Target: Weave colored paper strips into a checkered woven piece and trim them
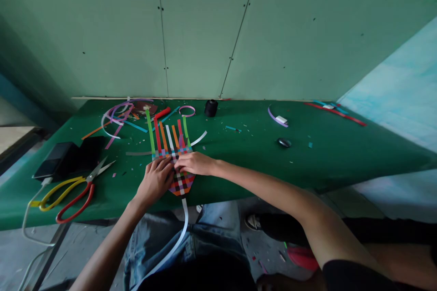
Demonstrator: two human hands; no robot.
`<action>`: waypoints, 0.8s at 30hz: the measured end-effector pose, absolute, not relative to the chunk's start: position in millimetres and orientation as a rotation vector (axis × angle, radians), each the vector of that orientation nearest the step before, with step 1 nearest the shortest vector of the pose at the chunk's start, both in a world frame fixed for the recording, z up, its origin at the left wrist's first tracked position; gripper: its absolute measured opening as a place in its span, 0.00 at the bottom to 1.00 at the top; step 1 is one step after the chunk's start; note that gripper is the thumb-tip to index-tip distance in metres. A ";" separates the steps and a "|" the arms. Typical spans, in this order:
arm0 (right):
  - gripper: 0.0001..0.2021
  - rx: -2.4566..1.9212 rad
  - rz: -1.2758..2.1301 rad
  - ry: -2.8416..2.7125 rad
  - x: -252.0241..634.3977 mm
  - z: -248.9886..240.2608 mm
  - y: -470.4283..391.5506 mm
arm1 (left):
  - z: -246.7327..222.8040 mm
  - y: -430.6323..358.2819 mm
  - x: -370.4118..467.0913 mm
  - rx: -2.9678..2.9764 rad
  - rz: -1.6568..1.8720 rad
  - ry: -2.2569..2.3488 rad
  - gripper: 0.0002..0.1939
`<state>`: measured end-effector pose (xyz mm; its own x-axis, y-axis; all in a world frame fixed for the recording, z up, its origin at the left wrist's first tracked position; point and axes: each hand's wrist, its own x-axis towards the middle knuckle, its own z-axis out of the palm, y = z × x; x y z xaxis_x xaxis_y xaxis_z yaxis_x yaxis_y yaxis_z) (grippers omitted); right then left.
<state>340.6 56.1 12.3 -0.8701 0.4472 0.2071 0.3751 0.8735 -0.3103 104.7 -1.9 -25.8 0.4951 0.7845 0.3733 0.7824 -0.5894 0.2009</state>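
Note:
On the green table edge in front of me lies a piece woven from coloured strips (180,185), checked in red, orange, purple, black and white. Loose ends in green, red, orange and white fan out from its far side, and a long white strip (185,218) hangs from its near tip towards my lap. Flat over its left half rests my left hand (157,176), fingers stretched across the weave. My right hand (195,163) reaches in from the right, its fingers bunched on the middle of the weave close to my left fingertips. The strips under both hands are hidden.
Large scissors (78,189) with yellow and red handles lie spread at left, beside a black device (56,160) with a white cable. Loose strips (119,111), a black cylinder (211,108) and a dark oval object (284,142) lie farther back. Another person's leg (283,227) shows below right.

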 end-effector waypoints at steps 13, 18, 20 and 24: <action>0.08 -0.826 0.353 -2.463 348.9 -19.2 30.6 | -24.6 -2.1 105.1 2.679 0.676 1.423 0.18; 0.07 -0.817 0.404 -2.413 347.1 -22.0 28.8 | -24.1 -2.7 104.9 2.673 0.682 1.424 0.18; 0.07 -0.813 0.412 -2.405 346.4 -22.7 28.1 | -25.4 -2.3 104.6 2.680 0.676 1.427 0.18; 0.06 -0.817 0.366 -2.419 344.7 -24.5 26.5 | -27.9 -1.5 104.4 2.687 0.673 1.431 0.18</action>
<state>344.7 26.5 -24.5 -0.6610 0.6239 0.4170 0.4728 0.7777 -0.4142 104.4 -1.5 -27.9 0.4855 0.7962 0.3610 0.7860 -0.5784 0.2185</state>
